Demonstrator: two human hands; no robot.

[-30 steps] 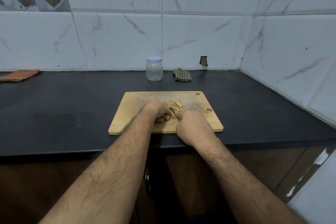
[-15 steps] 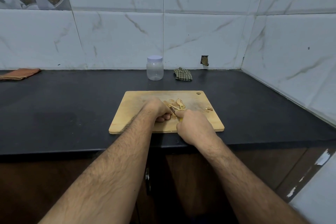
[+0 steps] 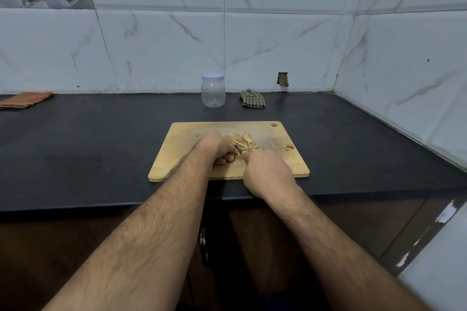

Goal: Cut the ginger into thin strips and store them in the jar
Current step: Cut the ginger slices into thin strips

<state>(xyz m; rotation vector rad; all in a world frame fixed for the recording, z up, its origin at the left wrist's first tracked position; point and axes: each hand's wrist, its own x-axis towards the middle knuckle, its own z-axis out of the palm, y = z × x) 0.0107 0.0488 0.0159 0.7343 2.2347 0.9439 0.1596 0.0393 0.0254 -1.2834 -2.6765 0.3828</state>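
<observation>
Head view looks down on a wooden cutting board set square at the front edge of the dark surface, probably so both forearms can reach it. The left hand curls over something on the board, likely pinning ginger for the blade, though what its fingers hold is hidden. The right hand grips a knife; only a short length of blade shows between the hands. Cut ginger pieces lie heaped just beyond the blade, and scraps sit apart to the right. The jar stands lidded near the wall, well apart from the board. No label or writing is readable.
</observation>
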